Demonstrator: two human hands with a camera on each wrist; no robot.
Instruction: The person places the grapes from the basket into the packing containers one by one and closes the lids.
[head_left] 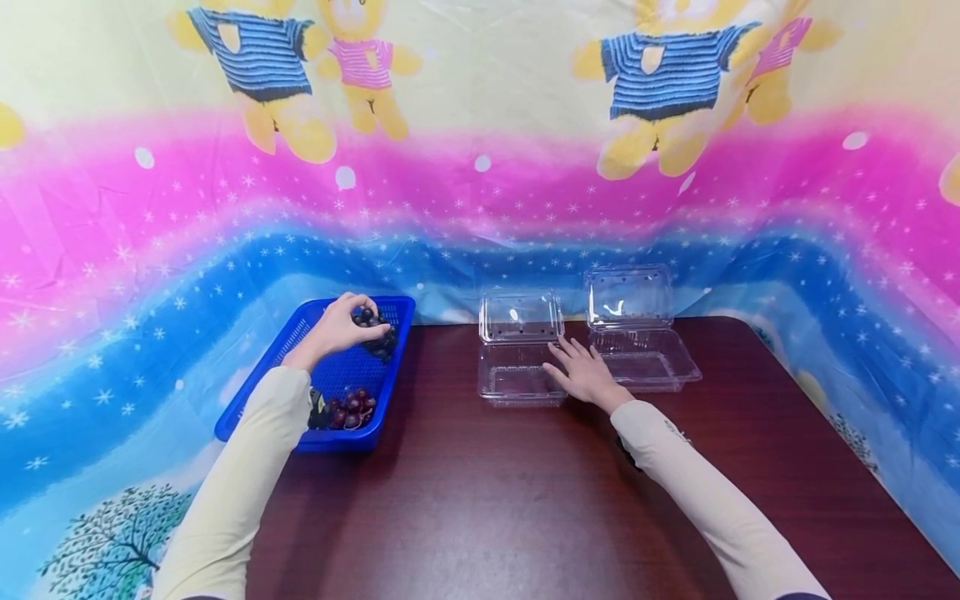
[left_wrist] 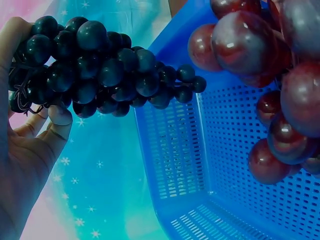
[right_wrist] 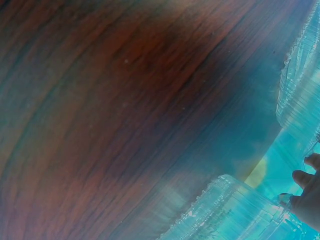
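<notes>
My left hand [head_left: 337,327] pinches a bunch of dark grapes [head_left: 381,343] by its stem end, over the far part of the blue plastic basket [head_left: 405,321]. In the left wrist view the dark bunch [left_wrist: 110,70] stretches sideways from the thumb and fingers. Red grapes [head_left: 352,410] lie in the near end of the basket. With fingers spread, my right hand [head_left: 583,377] reaches between two clear plastic clamshell boxes, fingertips right at the side of the left box [head_left: 510,383]. The right box [head_left: 648,371] stands beside it. Both have raised lids.
Under everything is a dark brown wooden table [head_left: 465,500]. A patterned cloth [head_left: 480,208] with printed bears hangs behind it and round the sides. Beside the red grapes in the basket is a dark object [head_left: 318,410], partly hidden by the left sleeve.
</notes>
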